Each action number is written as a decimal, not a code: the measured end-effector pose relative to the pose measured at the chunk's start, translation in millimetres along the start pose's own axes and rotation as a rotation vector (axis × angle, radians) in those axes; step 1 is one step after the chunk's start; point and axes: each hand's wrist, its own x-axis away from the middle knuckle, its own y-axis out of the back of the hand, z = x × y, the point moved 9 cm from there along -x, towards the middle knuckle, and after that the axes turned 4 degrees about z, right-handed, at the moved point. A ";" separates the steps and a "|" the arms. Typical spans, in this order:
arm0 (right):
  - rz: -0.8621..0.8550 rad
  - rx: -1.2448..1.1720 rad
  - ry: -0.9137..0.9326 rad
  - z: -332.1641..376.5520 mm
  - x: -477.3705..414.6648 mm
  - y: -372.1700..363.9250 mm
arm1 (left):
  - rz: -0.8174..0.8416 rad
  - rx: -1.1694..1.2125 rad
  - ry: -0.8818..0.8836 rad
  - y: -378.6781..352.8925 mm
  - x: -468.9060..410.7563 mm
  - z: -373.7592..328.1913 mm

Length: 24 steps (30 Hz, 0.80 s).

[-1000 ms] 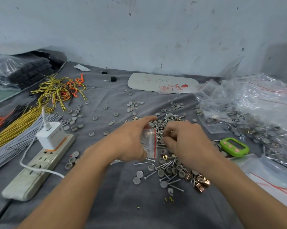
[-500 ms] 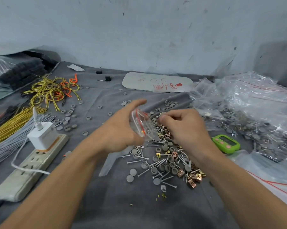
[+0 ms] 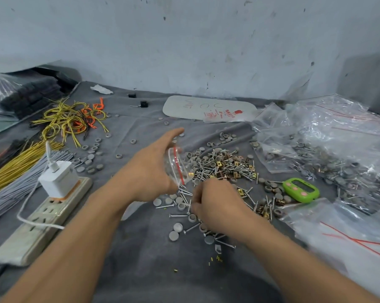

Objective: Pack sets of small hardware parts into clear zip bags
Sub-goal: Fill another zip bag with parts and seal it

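The small clear zip bag (image 3: 177, 168), red-striped at its seal, is gripped in the left hand (image 3: 149, 171). Thumb and fingers are curled round it, and it is held up off the dark grey cloth (image 3: 141, 259) with its mouth turned toward the right hand (image 3: 216, 204). That hand is set low, just beside the bag and nearer the body, knuckles up. Its fingers are curled down among the loose silver screws (image 3: 178, 215) and flat grey round caps (image 3: 177, 227). Whether a part is pinched cannot be told, as the fingertips are hidden.

A set is judged to be in collection, with the bag barely filled. The mouth is best held spread by the left thumb and tilted upward, so that nothing slides back out. Screws are better fed head first, since the points could snag the thin film. One kind of part should be counted in at a time.

Just beyond the right hand lies the mixed heap of screws, caps and brass clips (image 3: 224, 165), within easy reach. Further to its right a green plastic timer (image 3: 300, 190) is seen, then a pile of filled clear bags (image 3: 342, 162). Out past the left hand, a white power strip (image 3: 38, 224) carries a white plug-in charger (image 3: 58, 179), and tangled yellow wires (image 3: 68, 121) lie beyond it.
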 end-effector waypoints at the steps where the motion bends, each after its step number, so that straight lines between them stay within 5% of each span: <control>1: -0.037 -0.054 -0.015 -6.0 -0.2 9.6 | 0.019 -0.043 0.002 -3.9 -1.3 0.0; 5: -0.272 -0.205 0.058 -18.2 6.6 59.1 | 0.050 -0.117 -0.012 -17.0 -6.1 -2.1; 9: -0.329 -0.286 0.191 -6.7 16.5 70.8 | 0.136 -0.138 -0.036 -34.0 -6.3 -9.1; 15: -0.367 -0.462 0.374 12.6 24.3 76.8 | 0.161 0.143 -0.106 -37.7 -3.6 -20.1; 20: -0.557 -0.614 0.214 -25.6 26.5 100.9 | 0.081 0.433 -0.032 -18.5 -2.0 -6.0; 24: -0.253 -0.333 0.129 -16.3 13.2 63.6 | -0.032 0.621 0.010 3.6 -0.8 10.4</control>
